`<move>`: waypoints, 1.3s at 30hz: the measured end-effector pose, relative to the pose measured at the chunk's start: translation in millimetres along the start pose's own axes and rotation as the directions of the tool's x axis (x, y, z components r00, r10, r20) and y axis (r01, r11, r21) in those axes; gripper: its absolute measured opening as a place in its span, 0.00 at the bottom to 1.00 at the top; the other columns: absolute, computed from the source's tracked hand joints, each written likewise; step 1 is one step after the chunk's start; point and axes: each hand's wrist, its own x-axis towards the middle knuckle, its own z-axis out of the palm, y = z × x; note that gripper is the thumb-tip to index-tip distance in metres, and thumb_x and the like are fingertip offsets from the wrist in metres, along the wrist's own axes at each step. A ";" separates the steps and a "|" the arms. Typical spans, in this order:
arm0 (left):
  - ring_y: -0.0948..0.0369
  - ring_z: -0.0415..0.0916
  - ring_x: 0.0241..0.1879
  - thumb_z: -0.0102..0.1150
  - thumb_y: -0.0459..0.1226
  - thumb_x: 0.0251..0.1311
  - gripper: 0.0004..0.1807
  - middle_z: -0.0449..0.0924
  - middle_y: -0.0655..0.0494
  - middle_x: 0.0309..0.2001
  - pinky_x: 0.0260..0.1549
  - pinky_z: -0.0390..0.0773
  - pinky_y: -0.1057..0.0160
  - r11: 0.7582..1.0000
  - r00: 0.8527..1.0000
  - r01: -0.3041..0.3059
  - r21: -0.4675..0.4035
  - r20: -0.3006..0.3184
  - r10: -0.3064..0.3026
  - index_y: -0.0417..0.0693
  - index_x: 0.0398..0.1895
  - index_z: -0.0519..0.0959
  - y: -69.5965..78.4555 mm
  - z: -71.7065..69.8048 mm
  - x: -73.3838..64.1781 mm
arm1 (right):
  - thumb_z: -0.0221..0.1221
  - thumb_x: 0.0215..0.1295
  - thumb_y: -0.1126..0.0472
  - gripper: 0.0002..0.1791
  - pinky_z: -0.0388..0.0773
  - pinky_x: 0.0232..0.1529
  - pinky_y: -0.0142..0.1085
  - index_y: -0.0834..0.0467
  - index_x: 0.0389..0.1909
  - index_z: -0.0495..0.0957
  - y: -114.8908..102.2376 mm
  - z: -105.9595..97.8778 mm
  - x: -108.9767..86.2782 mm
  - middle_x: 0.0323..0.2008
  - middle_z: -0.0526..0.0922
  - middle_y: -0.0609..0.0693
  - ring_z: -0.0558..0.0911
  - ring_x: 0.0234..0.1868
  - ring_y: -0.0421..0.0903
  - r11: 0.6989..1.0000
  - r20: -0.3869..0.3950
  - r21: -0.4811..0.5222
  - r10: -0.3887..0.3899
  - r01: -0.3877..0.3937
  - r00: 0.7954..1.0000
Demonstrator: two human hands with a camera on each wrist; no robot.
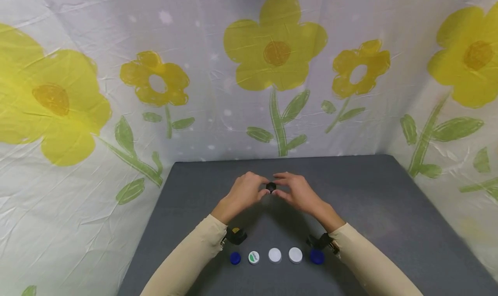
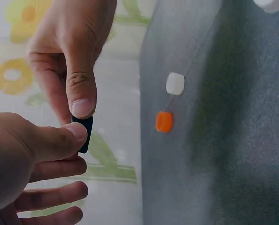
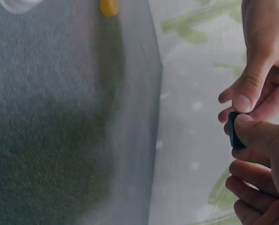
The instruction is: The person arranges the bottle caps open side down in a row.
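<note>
A small round black cap (image 1: 271,187) is held up between the two hands, over the far half of the dark table. From the left, my left hand (image 1: 243,193) pinches it between thumb and index finger; the other fingers fan out in the left wrist view. My right hand (image 1: 298,194) pinches the cap from the opposite side. Edge-on, the black cap (image 2: 84,134) looks flat and thin in the left wrist view. Both thumbs lie against the same face of the cap (image 3: 234,132) in the right wrist view. Fingertips cover part of it.
Near the front lie a blue cap (image 1: 235,258), a white cap with green print (image 1: 253,257), two white caps (image 1: 274,255) and another blue cap (image 1: 317,256) in a row. The left wrist view shows an orange cap (image 2: 164,122); the right, a yellow piece (image 3: 109,7).
</note>
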 end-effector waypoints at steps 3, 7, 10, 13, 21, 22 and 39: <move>0.55 0.84 0.45 0.67 0.48 0.63 0.17 0.88 0.58 0.46 0.39 0.84 0.54 0.999 1.000 -0.010 -0.034 -0.005 0.010 0.56 0.52 0.86 0.4 -6.5 -7.1 | 0.65 0.67 0.51 0.19 0.76 0.60 0.53 0.55 0.54 0.84 -4.4 -1.4 -3.7 0.61 0.81 0.55 0.81 0.61 0.55 0.999 -0.011 0.053 -0.013 0.014 1.000; 0.56 0.84 0.48 0.68 0.48 0.62 0.18 0.88 0.59 0.48 0.42 0.84 0.53 0.998 0.998 -0.037 -0.060 -0.054 0.034 0.56 0.53 0.85 -0.5 -12.8 -16.0 | 0.64 0.68 0.50 0.19 0.77 0.59 0.53 0.55 0.55 0.84 -12.3 -5.3 -8.0 0.61 0.81 0.52 0.80 0.62 0.53 0.993 -0.030 0.118 0.009 -0.005 1.000; 0.57 0.83 0.49 0.69 0.48 0.61 0.20 0.87 0.59 0.50 0.43 0.84 0.54 0.996 0.991 -0.080 -0.046 -0.115 0.075 0.55 0.55 0.84 -0.2 -16.3 -23.0 | 0.64 0.68 0.50 0.19 0.77 0.59 0.51 0.55 0.53 0.84 -16.4 -8.5 -11.2 0.61 0.81 0.49 0.80 0.62 0.52 0.983 -0.030 0.178 0.040 -0.034 0.999; 0.59 0.83 0.48 0.70 0.47 0.60 0.20 0.87 0.59 0.50 0.43 0.84 0.56 0.990 0.976 -0.135 -0.032 -0.179 0.127 0.54 0.55 0.84 1.6 -18.6 -29.3 | 0.63 0.69 0.48 0.18 0.77 0.59 0.50 0.54 0.53 0.84 -18.2 -10.7 -13.6 0.61 0.81 0.47 0.80 0.62 0.49 0.966 -0.007 0.251 0.071 -0.067 0.997; 0.60 0.84 0.44 0.70 0.43 0.61 0.15 0.88 0.60 0.46 0.43 0.83 0.58 0.972 0.931 -0.224 -0.067 -0.310 0.193 0.52 0.50 0.86 -0.2 -12.6 -38.7 | 0.57 0.73 0.45 0.16 0.74 0.63 0.51 0.48 0.53 0.84 -21.4 -10.1 -15.6 0.58 0.83 0.43 0.80 0.63 0.46 0.882 0.080 0.445 0.134 -0.156 0.988; 0.60 0.84 0.44 0.70 0.43 0.61 0.15 0.89 0.60 0.45 0.42 0.83 0.58 0.971 0.929 -0.224 -0.081 -0.320 0.187 0.52 0.50 0.87 -0.8 -11.5 -39.8 | 0.57 0.73 0.45 0.16 0.74 0.63 0.51 0.47 0.53 0.84 -21.8 -9.3 -16.0 0.58 0.83 0.43 0.80 0.63 0.45 0.876 0.081 0.455 0.139 -0.161 0.987; 0.69 0.84 0.32 0.65 0.46 0.66 0.10 0.89 0.61 0.38 0.32 0.82 0.66 0.791 0.984 0.054 -0.610 -0.104 -0.147 0.53 0.43 0.88 -10.3 -12.5 -47.0 | 0.74 0.55 0.63 0.25 0.68 0.69 0.48 0.58 0.56 0.82 -28.3 3.9 -10.0 0.56 0.83 0.54 0.79 0.63 0.55 0.960 -0.317 0.108 -0.213 0.258 0.924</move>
